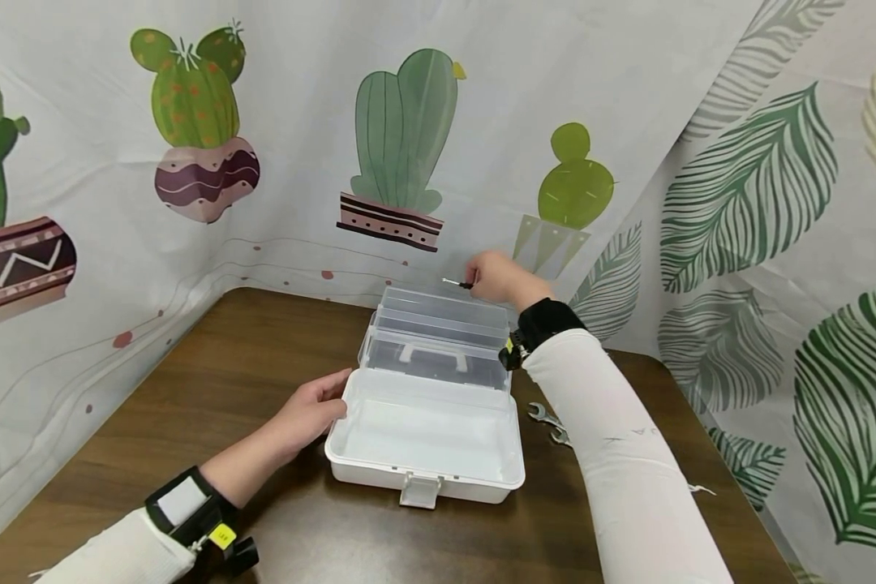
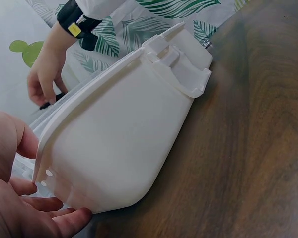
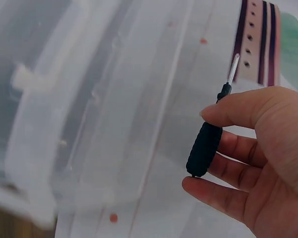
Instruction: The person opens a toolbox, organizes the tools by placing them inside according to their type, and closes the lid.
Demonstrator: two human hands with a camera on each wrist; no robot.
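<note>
A white plastic toolbox (image 1: 368,473) stands with its lid swung back on the wooden table. My left hand (image 1: 312,414) grips its left side, the thumb over the rim and the fingers against the outer wall; the left wrist view shows those fingers (image 2: 72,220) by the box's corner. Behind the box, raised above the clear trays (image 1: 445,316), my right hand (image 1: 498,277) pinches a small screwdriver (image 3: 204,148) by its black ribbed handle. The screwdriver's thin metal shaft points away from the palm, toward the left in the head view.
Metal open-ended wrenches (image 1: 543,415) lie right of the toolbox, partly hidden by my right sleeve. The box's latch (image 1: 419,491) hangs down at the front. A cloth printed with cacti and leaves (image 1: 292,162) hangs close behind the brown table (image 1: 263,324).
</note>
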